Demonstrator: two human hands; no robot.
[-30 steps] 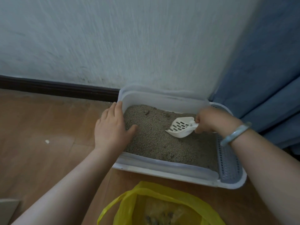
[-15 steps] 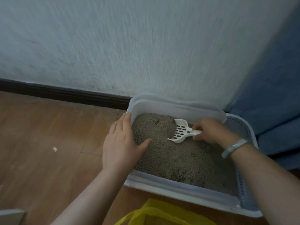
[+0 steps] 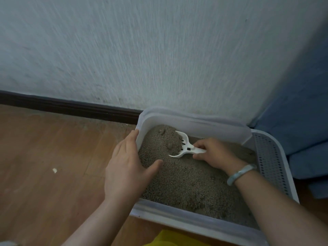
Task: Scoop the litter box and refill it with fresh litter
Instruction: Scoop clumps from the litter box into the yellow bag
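- Yellow bag (image 3: 170,239), cut off at the bottom edge.
- My left grip (image 3: 127,167) lies flat over the box (image 3: 177,217) wall, thumb on litter (image 3: 186,183).
- My right grip (image 3: 213,153) wraps the scoop (image 3: 182,144) handle; bowl half buried, far-left corner.

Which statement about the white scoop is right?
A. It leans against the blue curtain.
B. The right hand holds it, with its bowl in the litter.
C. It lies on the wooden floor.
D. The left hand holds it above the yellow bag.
B: the right hand grips the handle of the scoop, whose bowl sits in the litter heaped toward the far left corner of the litter box.
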